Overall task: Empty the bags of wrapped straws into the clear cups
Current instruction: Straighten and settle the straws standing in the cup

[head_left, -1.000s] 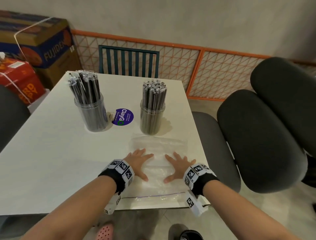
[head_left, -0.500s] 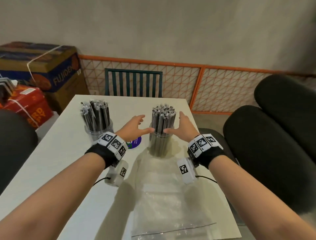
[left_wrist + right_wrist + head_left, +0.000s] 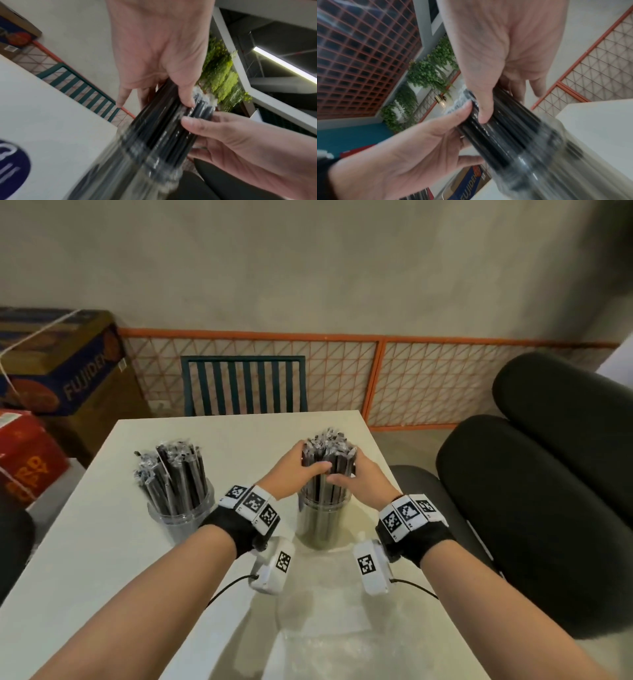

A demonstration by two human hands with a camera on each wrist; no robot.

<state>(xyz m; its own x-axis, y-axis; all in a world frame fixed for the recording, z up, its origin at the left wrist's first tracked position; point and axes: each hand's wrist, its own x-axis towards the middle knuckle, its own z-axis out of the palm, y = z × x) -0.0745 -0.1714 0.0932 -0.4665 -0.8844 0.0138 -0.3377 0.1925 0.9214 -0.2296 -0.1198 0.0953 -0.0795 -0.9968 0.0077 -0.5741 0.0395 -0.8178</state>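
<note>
Two clear cups stand on the white table (image 3: 85, 559), each packed with upright black wrapped straws. The left cup (image 3: 181, 517) holds straws (image 3: 173, 474) that fan out, untouched. The right cup (image 3: 322, 529) holds a tight bundle of straws (image 3: 327, 445). My left hand (image 3: 294, 463) and right hand (image 3: 361, 475) wrap that bundle from both sides just above the rim, thumbs toward me. The left wrist view shows the left hand (image 3: 159, 54) and the bundle (image 3: 163, 128). The right wrist view shows the right hand (image 3: 496, 54) and the bundle (image 3: 503, 135). Empty clear bags (image 3: 325, 642) lie flat between my forearms.
A purple round sticker (image 3: 10, 169) sits on the table beside the right cup. A green slatted chair back (image 3: 243, 385) stands at the table's far edge, black office chairs (image 3: 531, 508) at the right, cardboard boxes (image 3: 61, 364) at the left, an orange mesh fence (image 3: 428, 381) behind.
Both hands left the flat bag, went forward to the right cup and curled round its straw bundle. The head view tilted up and moved closer.
</note>
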